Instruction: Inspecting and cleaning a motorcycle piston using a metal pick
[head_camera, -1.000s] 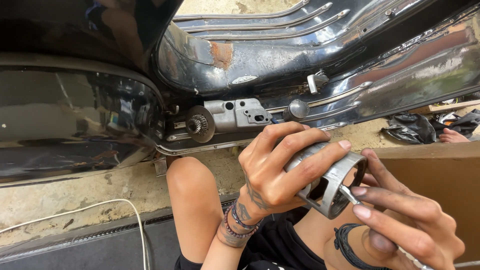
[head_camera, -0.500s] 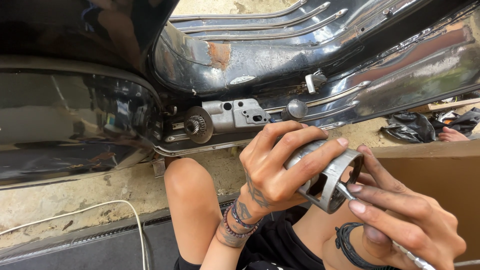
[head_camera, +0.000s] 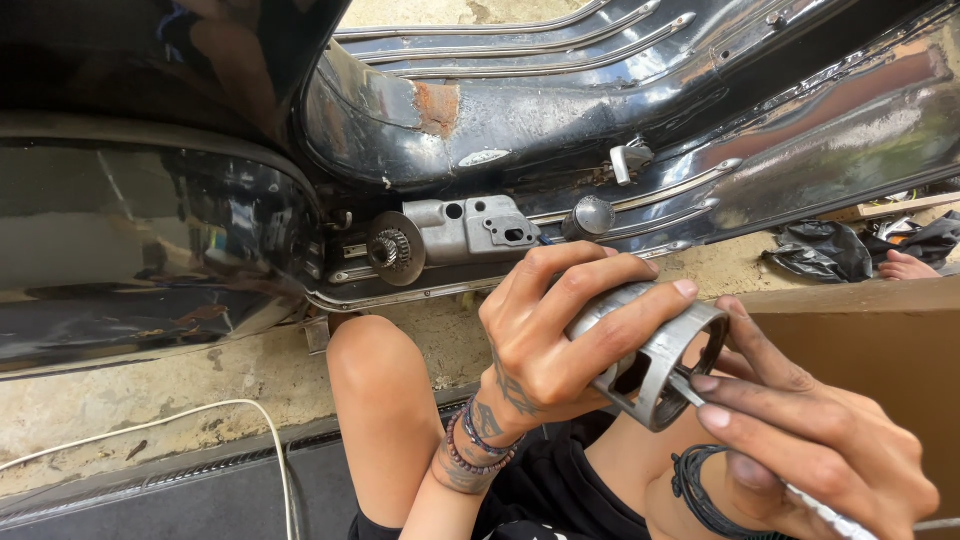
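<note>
My left hand (head_camera: 560, 335) is wrapped around a grey metal cylindrical part (head_camera: 660, 365) with open slots in its wall, held over my lap. My right hand (head_camera: 810, 450) grips a thin metal tool (head_camera: 815, 505) whose tip pokes into the rim of that part. Just above my hands, a grey metal bracket with a small toothed shaft (head_camera: 455, 235) sits low on the black scooter body (head_camera: 560, 120).
The glossy black side panel (head_camera: 150, 250) fills the left. My bare knee (head_camera: 375, 350) rises at centre. A white cable (head_camera: 200, 425) lies on the concrete. A brown cardboard box (head_camera: 870, 330) stands at right, with black crumpled plastic (head_camera: 840, 245) and someone's foot (head_camera: 905, 268) behind it.
My hands and the grey part have shifted slightly; the tool tip stays at the part's rim. The view has barely moved.
</note>
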